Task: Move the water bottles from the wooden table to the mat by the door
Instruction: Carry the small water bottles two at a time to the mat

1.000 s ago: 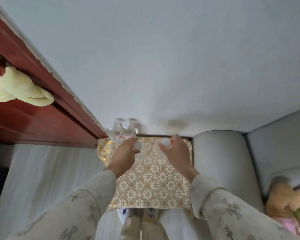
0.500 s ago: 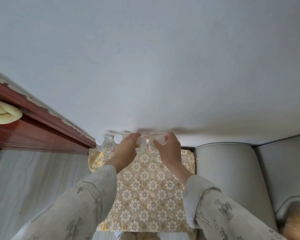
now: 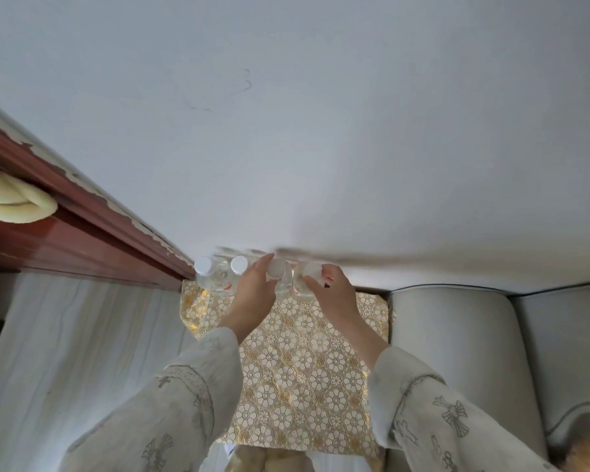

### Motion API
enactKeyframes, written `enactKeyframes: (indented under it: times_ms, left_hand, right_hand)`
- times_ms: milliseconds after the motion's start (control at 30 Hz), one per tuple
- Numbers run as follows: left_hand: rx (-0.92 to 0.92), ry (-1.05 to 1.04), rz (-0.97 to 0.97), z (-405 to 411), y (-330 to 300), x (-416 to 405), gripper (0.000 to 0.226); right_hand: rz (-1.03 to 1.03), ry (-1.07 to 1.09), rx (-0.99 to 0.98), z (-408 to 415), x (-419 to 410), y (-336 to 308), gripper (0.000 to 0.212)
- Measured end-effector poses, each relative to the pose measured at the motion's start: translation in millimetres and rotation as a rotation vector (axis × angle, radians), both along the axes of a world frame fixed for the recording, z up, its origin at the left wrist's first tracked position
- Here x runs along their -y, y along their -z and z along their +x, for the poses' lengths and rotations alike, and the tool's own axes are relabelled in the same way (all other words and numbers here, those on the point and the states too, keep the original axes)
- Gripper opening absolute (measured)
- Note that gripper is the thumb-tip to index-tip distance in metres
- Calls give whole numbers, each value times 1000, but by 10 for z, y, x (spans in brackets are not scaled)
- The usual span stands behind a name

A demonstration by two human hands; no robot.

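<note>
A gold floral mat [image 3: 297, 369] lies on the floor against the white wall, beside the red door frame. Two clear water bottles with white caps [image 3: 215, 277] stand at the mat's far left corner. My left hand [image 3: 256, 294] grips a third clear bottle [image 3: 281, 279] near its cap, low at the mat's far edge. My right hand [image 3: 331, 291] grips another bottle [image 3: 304, 284] right beside it. All the bottles stand in a row along the wall.
A red wooden door frame [image 3: 82, 233] runs along the left, with a yellow cloth [image 3: 11, 202] hanging on it. A grey sofa arm [image 3: 450, 352] borders the mat on the right. Pale tiled floor [image 3: 65, 352] lies to the left. My feet show below.
Both hands carried their bottles forward from the mat's middle to its far edge by the wall, next to the two standing bottles. My head leaned forward and down.
</note>
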State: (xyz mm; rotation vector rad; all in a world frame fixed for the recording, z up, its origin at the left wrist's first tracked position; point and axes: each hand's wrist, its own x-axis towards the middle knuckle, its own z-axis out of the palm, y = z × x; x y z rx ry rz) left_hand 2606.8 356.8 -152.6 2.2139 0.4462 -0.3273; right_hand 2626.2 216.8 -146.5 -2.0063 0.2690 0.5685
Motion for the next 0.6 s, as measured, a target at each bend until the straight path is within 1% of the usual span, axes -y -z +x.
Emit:
enactKeyframes:
  times_ms: [67, 100, 300, 433, 500, 600]
  left_hand:
    - [-37, 19, -1, -64, -47, -20, 53]
    - [-54, 29, -1, -116, -77, -39, 53]
    - [-227, 45, -40, -769, -290, -262, 42]
    - [-263, 19, -115, -1542, -441, -399, 35]
    - [-272, -73, -165, -2011, -487, -484, 33]
    - [-239, -387, -280, -2782, -516, -639, 27]
  right_hand:
    - [18, -35, -42, -107, 34, -64, 53]
    - [7, -65, -58, -176, 43, -85, 55]
    - [-87, -252, -163, -707, -3, -372, 46]
    - [-58, -419, -130, -1217, -178, -675, 34]
    - [-63, -539, -107, -1494, -302, -812, 33]
    - [-22, -688, -127, -1927, -578, -974, 27]
